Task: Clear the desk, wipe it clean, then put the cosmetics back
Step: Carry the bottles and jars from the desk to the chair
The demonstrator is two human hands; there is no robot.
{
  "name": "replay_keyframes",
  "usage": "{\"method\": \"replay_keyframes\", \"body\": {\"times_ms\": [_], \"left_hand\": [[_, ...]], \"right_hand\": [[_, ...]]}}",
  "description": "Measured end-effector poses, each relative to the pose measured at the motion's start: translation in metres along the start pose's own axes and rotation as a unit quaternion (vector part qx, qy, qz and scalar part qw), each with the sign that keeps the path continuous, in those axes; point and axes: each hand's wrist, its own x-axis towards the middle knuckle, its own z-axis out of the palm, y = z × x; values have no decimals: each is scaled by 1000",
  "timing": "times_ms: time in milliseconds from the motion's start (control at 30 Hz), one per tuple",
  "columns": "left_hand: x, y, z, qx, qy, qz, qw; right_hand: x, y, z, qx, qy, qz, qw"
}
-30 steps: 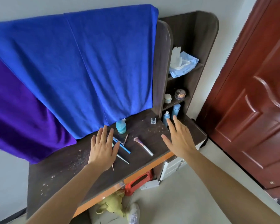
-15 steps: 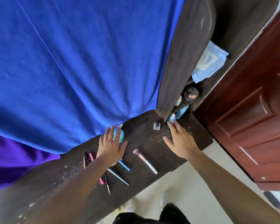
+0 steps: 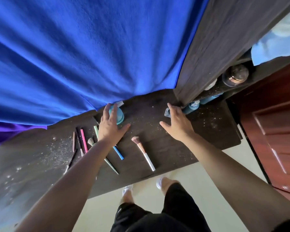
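1. My left hand [image 3: 110,126] lies, fingers straight, over the teal bottle [image 3: 120,115] at the back of the desk [image 3: 166,156]. My right hand [image 3: 177,122], fingers also straight, touches a small clear bottle [image 3: 167,113].
2. The blue cloth [image 3: 90,47] hangs behind the teal bottle (down to the desktop), and a dark shelf panel [image 3: 208,47] stands beside my right fingertips.
3. A white-handled makeup brush [image 3: 143,153] lies between my arms, with bare dusty wood between my hands.

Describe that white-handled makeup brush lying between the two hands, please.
The white-handled makeup brush with fluffy pink bristles lies flat on the dark brown wooden desk, bristles toward the blue cloth, handle end near the desk's front edge. A coppery, metal-looking collar joins the bristles to the smooth handle. Only the desk touches it; it lies apart between the left hand and the right hand.
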Motion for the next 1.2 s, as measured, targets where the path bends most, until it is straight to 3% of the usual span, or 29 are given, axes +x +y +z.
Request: {"method": "replay_keyframes", "body": {"times_ms": [133, 333, 567, 733, 900, 1200], "left_hand": [[-13, 8, 14, -43, 52, 8, 998], [-23, 16, 20, -118, 55, -13, 991], [-36, 34, -24, -147, 68, 8, 987], [-53, 68, -76, -151, 84, 110, 979], [-74, 130, -91, -196, 67, 265, 942], [-199, 269, -33, -217, -112, 487, 839]], "right_hand": [[-4, -2, 12, 15, 29, -35, 999], [-24, -3, 19, 61, 28, -42, 997], [-58, -18, -25, 135, 122, -24, 983], [-113, -29, -69, 165, 235, 3, 958], [-194, -14, -81, 173, 350, 91, 916], [-404, 56, -62, 148, 504, 261, 810]]}}
